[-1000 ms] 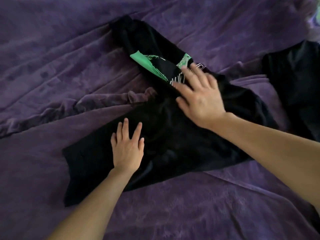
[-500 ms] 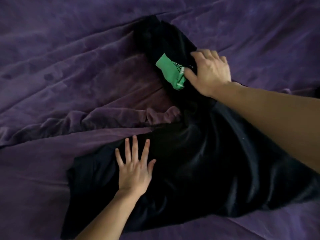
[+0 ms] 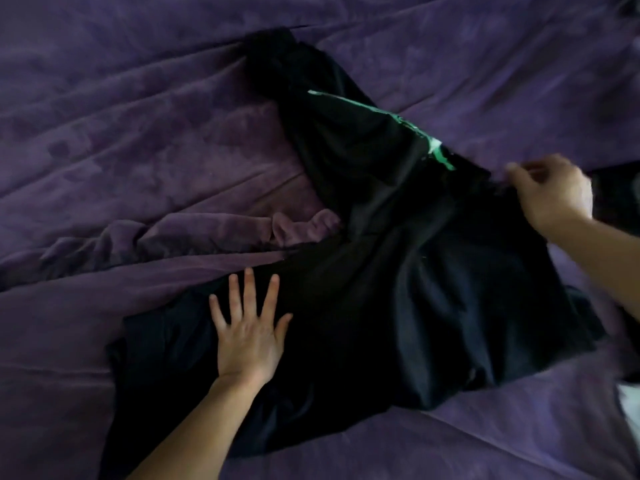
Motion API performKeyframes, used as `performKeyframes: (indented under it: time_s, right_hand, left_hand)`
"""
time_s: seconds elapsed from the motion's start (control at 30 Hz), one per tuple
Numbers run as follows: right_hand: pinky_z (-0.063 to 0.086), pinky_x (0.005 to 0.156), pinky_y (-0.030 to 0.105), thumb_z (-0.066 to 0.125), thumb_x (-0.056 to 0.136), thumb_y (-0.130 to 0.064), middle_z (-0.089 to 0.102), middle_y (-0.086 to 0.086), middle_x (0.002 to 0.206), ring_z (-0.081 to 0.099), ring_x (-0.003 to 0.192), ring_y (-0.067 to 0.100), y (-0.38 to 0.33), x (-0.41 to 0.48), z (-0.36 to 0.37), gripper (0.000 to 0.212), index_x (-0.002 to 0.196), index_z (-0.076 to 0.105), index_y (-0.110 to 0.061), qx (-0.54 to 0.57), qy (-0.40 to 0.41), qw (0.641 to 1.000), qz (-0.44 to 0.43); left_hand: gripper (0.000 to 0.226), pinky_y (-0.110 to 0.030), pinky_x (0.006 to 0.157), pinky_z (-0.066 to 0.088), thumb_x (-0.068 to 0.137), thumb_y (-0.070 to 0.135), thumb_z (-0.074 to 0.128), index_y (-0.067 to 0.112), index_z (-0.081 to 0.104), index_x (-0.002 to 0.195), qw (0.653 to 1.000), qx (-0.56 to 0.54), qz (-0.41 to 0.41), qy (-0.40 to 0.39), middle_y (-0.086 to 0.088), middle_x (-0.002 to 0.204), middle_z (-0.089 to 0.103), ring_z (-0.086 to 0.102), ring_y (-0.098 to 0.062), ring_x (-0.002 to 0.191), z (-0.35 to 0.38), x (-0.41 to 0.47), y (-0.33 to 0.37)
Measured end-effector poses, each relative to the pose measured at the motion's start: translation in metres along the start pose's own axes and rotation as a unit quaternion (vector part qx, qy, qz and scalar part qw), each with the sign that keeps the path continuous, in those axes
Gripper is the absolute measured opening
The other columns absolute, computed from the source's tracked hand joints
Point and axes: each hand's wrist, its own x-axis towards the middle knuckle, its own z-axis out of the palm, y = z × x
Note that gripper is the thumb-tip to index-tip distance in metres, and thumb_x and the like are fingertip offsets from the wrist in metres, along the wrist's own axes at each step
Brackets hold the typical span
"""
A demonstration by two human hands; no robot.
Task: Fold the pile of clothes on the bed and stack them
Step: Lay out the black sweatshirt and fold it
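Note:
A black shirt [image 3: 398, 271] with a green and white print [image 3: 438, 150] lies spread across the purple bed cover. My left hand [image 3: 247, 332] presses flat on the shirt's lower left part, fingers straight and spread. At the right, my right hand [image 3: 550, 192] grips the shirt's upper right edge with curled fingers, and the cloth there is lifted and pulled taut. One end of the shirt [image 3: 273, 53] reaches toward the top of the view.
The purple velvety bed cover [image 3: 138, 133] is wrinkled, with a bunched ridge [image 3: 207, 233] left of the shirt. Another dark garment [image 3: 620, 199] shows at the right edge behind my right hand. A white patch [image 3: 632, 403] sits at the lower right edge.
My right hand gripped the shirt near the green print and has pulled that edge rightward, opening the cloth out. My left hand stayed flat on the shirt.

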Motion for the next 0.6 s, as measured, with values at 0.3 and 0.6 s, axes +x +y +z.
performKeyframes:
  time_s: [0.3, 0.6]
  right_hand:
    - [0.053, 0.078, 0.046, 0.057, 0.086, -0.058, 0.070, 0.019, 0.097, 0.065, 0.092, 0.040, 0.103, -0.186, -0.021, 0.052, 0.115, 0.063, -0.016, -0.072, -0.018, 0.996, 0.042]
    - [0.041, 0.090, 0.049, 0.069, 0.081, -0.026, 0.056, 0.021, 0.122, 0.050, 0.114, 0.042, 0.147, -0.181, -0.044, 0.047, 0.124, 0.053, -0.018, -0.095, -0.015, 0.985, 0.143]
  left_hand:
    - [0.069, -0.063, 0.110, 0.015, 0.094, 0.053, 0.033, 0.025, 0.009, 0.153, 0.998, 0.041, -0.028, -0.048, -0.014, 0.159, 0.012, 0.009, -0.036, 0.145, -0.020, 0.000, 0.009]
    - [0.069, -0.060, 0.112, 0.018, 0.095, 0.044, 0.042, 0.024, 0.012, 0.153, 0.999, 0.034, -0.034, -0.023, -0.017, 0.159, 0.005, 0.007, -0.037, 0.145, -0.045, -0.021, 0.030]
